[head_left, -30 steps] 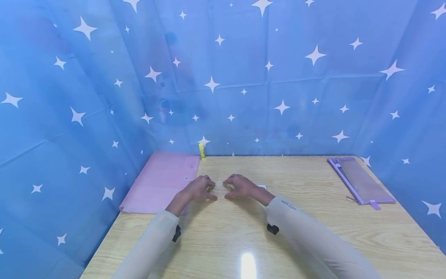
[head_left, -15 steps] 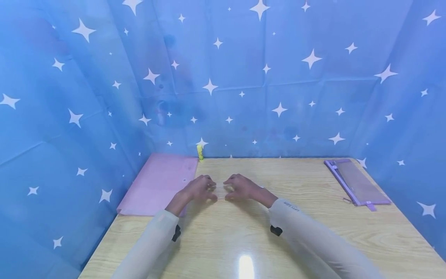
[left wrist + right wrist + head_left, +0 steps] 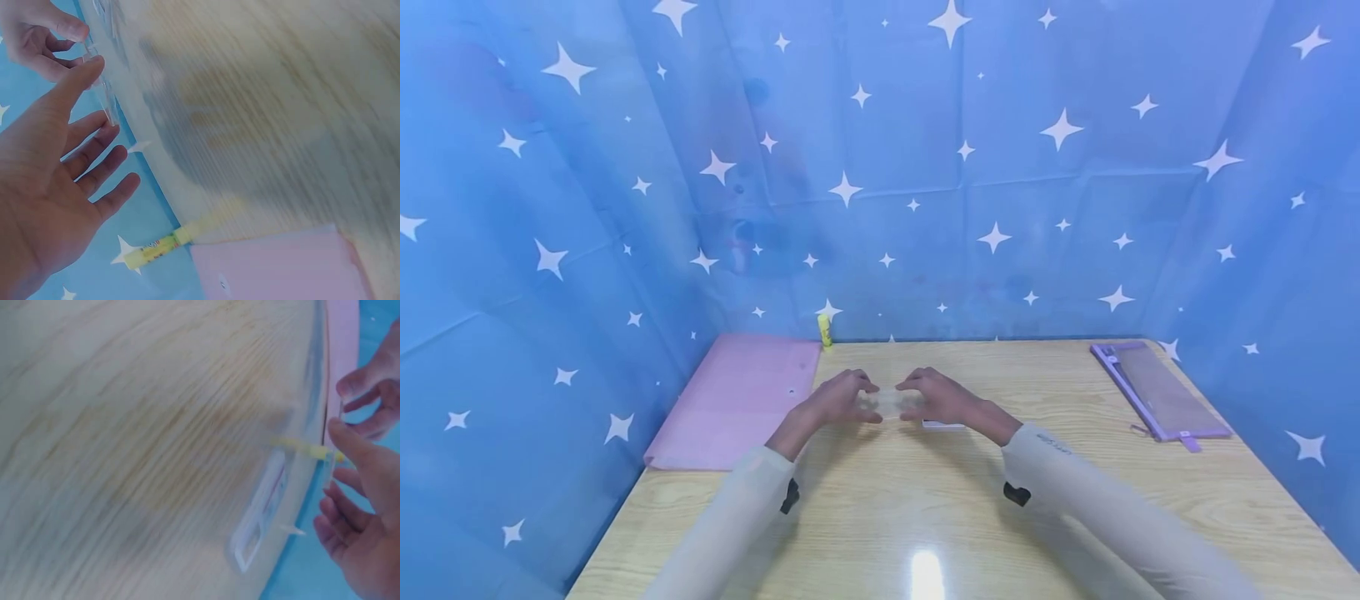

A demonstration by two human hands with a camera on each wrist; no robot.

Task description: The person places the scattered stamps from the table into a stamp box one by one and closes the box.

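A thin, clear plastic piece point(image 3: 889, 403) is held between my two hands above the table; its exact kind cannot be told. My left hand point(image 3: 835, 398) pinches one end with thumb and forefinger, and in the left wrist view its other fingers point(image 3: 106, 165) spread away from the piece. At the opposite end, my right hand point(image 3: 946, 398) grips the same piece by thumb and fingertips. Seen edge-on in the right wrist view, the clear plastic point(image 3: 329, 467) is a narrow strip. A white flat case-like object point(image 3: 259, 515) lies on the table under my right hand.
On the left of the wooden table point(image 3: 865, 517) lies a pink translucent folder point(image 3: 741, 400). A yellow glue stick point(image 3: 825, 330) stands at the back edge. Far right is a purple-edged mesh zip pouch point(image 3: 1165, 392). Blue star-patterned cloth point(image 3: 910, 208) closes off the back and sides.
Both hands have shifted slightly right and up with the clear piece, and stand a little farther apart. More of the white object shows below the right hand. The head view has turned slightly.
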